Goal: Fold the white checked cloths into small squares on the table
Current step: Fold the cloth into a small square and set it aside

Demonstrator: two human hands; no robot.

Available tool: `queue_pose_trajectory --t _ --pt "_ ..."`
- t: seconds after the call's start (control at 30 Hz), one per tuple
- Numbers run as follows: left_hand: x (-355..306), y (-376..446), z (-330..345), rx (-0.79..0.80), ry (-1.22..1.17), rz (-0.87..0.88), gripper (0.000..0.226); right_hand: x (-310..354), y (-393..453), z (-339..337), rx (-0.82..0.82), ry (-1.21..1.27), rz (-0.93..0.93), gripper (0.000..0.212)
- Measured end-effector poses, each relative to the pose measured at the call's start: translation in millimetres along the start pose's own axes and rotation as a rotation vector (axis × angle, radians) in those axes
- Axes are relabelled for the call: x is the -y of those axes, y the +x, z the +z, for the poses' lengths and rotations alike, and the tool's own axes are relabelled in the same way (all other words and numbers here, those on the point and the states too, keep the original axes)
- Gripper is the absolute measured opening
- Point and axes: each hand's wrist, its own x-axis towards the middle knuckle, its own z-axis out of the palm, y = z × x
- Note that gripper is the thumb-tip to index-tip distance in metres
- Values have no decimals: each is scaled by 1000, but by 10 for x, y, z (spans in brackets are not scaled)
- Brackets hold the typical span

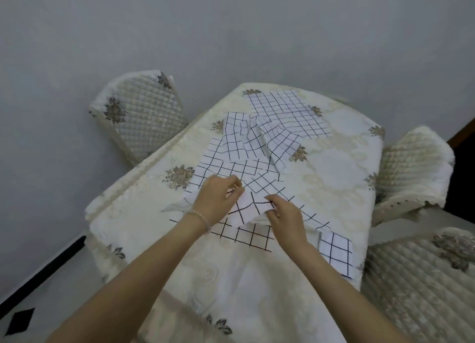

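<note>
You're pinching the white checked cloth [253, 209] with both hands at the table's middle. Your left hand [217, 197], beaded bracelet [199, 215] on its wrist, is gripping a fold of the cloth between thumb and curled fingers. Your right hand [285, 215] is gripping the cloth's raised edge just beside it, fingers curled around the fabric. The cloth is lying partly bunched, its near part flat on the cream floral tablecloth [334, 178]. More checked cloths are lying behind it: a crumpled pile [246, 139] and a flat one [290, 113] at the far end. A folded square [335, 254] is sitting near your right forearm, possibly several stacked; that's unclear. Quilted chairs [140, 113] are standing around the table.
</note>
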Motion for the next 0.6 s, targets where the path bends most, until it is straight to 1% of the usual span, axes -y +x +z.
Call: queue_pose_trajectory --t 0.1,0.2,0.27,0.33,0.37,0.4,0.47,0.5,0.53,0.57,0.6 --pt "-97 -5 -384 -187 -298 -146 31 232 65 -310 -30 219 43 31" --pt "-30 -66 -585 -404 -602 -374 40 441 79 -587 -60 310 5 24" --pt "32 -155 -671 -561 -664 -524 41 576 56 -761 -85 354 -55 22" --pt "94 -270 -757 -720 -712 -628 37 682 34 -916 -109 406 -98 21" --pt "121 -312 -790 -737 -788 -664 33 734 27 -987 -116 429 -114 22" --pt "158 -346 -806 -682 -893 -685 30 774 33 -1045 -123 447 -117 25" --pt "215 -396 -803 -426 -1123 -690 29 847 59 -1136 -136 493 -87 31" --pt "221 -416 -785 -308 -1206 -684 31 873 80 -1170 -142 533 -46 29" --pt "235 -422 -762 -239 -1248 -682 33 881 112 -1190 -152 571 3 26" --pt "234 -419 -751 -231 -1262 -691 32 876 145 -1200 -161 605 46 24" --pt "222 -416 -747 -255 -1256 -700 28 864 173 -1204 -164 638 83 27"
